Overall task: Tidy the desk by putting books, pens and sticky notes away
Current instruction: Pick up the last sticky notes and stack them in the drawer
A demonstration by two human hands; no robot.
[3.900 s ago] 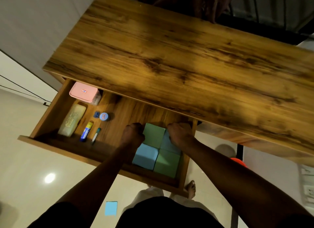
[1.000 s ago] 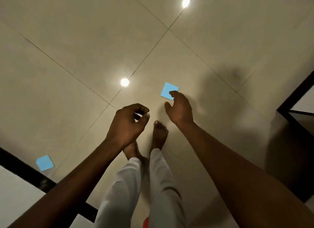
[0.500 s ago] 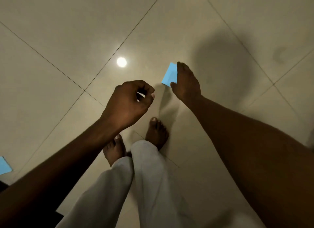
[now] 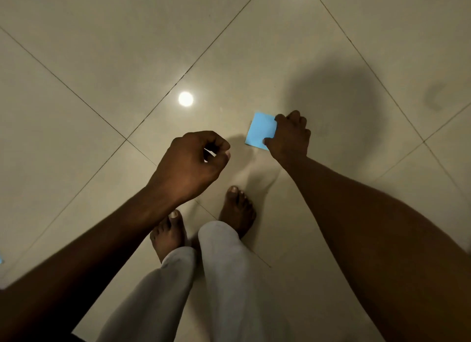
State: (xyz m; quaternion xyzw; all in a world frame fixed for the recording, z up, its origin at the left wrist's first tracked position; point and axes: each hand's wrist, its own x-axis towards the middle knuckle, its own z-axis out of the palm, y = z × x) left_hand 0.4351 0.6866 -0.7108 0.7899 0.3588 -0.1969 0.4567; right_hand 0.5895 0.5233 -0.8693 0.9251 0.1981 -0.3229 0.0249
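My right hand [image 4: 289, 135] now pinches the blue sticky note [image 4: 260, 130] by its edge, off the floor tiles [image 4: 102, 61] where it lay a second ago; my left hand [image 4: 188, 163] stays curled closed.

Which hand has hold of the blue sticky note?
The right hand: its fingers pinch the edge of the blue sticky note. The left hand is curled, apart from the note.
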